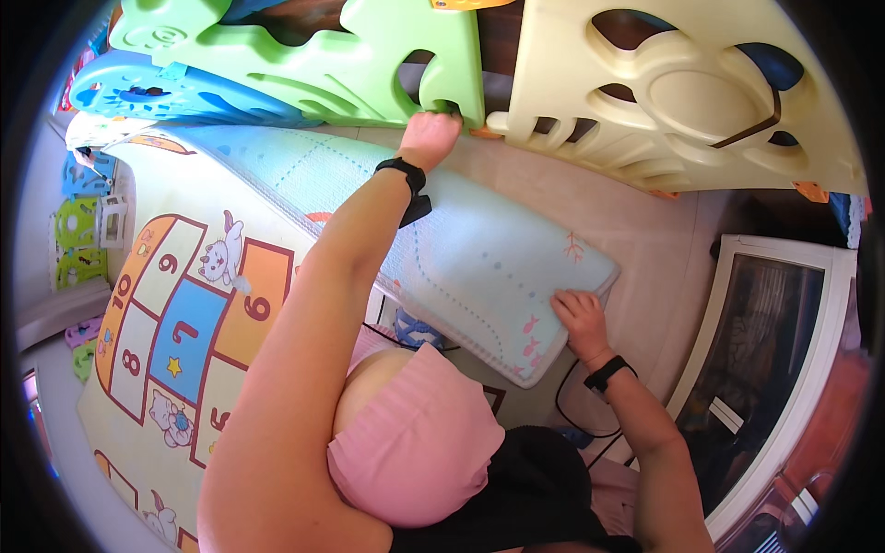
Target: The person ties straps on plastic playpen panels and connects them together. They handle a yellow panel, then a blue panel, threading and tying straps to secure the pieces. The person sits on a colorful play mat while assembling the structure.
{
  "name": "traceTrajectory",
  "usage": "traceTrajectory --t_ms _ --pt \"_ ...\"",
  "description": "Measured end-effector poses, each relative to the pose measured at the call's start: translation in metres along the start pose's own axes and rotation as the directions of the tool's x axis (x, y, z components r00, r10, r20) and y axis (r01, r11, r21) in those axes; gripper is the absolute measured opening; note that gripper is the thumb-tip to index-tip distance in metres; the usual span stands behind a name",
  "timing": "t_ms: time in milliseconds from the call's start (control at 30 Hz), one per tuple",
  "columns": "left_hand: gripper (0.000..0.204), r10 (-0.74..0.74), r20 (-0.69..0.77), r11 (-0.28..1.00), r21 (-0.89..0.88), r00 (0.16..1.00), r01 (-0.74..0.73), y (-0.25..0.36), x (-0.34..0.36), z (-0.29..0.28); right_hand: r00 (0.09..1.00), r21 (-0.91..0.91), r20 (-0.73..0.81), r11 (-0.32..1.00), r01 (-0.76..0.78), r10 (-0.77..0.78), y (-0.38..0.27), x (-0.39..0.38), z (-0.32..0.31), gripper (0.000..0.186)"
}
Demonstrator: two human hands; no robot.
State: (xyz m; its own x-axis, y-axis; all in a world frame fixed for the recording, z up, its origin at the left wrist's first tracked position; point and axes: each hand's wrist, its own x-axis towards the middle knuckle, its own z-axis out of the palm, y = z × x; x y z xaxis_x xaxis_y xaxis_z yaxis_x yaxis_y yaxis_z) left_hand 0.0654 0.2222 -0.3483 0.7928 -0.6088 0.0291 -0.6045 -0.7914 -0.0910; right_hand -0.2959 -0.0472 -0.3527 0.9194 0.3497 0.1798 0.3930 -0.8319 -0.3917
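Note:
My left hand (pixel 429 136) reaches far forward and grips the lower edge of a green plastic playpen panel (pixel 369 64), fingers curled around it. A black wristband sits on that wrist. My right hand (pixel 579 318) presses on the near corner of a folded light-blue play mat (pixel 479 249) with small fish prints; it also wears a black band. The mat lies tilted across the floor between my two hands.
A cream playpen panel (pixel 664 92) stands to the right of the green one and a blue panel (pixel 175 92) to its left. A hopscotch-patterned mat (pixel 175 304) covers the floor at left. A white-framed glass door (pixel 765 369) is at right. A black cable (pixel 572 405) lies near my right wrist.

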Motion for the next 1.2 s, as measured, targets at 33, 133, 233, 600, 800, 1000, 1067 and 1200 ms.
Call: traceTrajectory --t_ms 33,133,233,600,800,1000,1067,1200 --pt "0.013 0.003 0.016 1.000 -0.010 1.000 -0.003 -0.003 0.002 -0.001 1.000 0.001 -0.006 1.000 0.006 -0.006 0.000 0.000 0.000 0.035" --pt "0.016 -0.002 0.065 0.999 -0.044 0.998 0.004 -0.003 0.004 -0.003 1.000 0.007 -0.026 1.000 0.017 -0.016 0.002 0.000 -0.002 0.036" --pt "0.016 -0.023 0.043 0.998 -0.060 0.999 0.025 -0.001 0.003 -0.009 0.999 0.013 -0.047 1.000 0.012 -0.012 -0.001 0.001 -0.004 0.036" --pt "0.012 -0.063 0.037 0.994 -0.089 0.997 0.066 0.003 -0.002 -0.006 0.998 0.019 -0.062 1.000 -0.022 0.023 -0.001 -0.007 -0.010 0.036" --pt "0.021 -0.107 0.058 0.988 -0.109 0.993 0.113 0.004 0.005 0.001 0.997 0.029 -0.068 0.999 -0.018 0.020 0.002 -0.007 -0.011 0.037" --pt "0.012 -0.121 0.067 0.975 -0.181 0.990 0.131 0.000 0.009 -0.001 0.996 0.019 -0.090 1.000 -0.015 0.017 0.002 -0.009 -0.003 0.037" --pt "0.013 -0.130 0.069 0.970 -0.196 0.989 0.141 -0.001 0.010 0.000 0.995 0.021 -0.094 1.000 -0.012 0.014 0.002 -0.008 -0.004 0.037" --pt "0.017 -0.196 0.153 0.948 -0.224 0.969 0.227 0.010 0.005 -0.003 0.995 0.015 -0.100 1.000 -0.016 0.017 0.003 -0.010 -0.008 0.036"
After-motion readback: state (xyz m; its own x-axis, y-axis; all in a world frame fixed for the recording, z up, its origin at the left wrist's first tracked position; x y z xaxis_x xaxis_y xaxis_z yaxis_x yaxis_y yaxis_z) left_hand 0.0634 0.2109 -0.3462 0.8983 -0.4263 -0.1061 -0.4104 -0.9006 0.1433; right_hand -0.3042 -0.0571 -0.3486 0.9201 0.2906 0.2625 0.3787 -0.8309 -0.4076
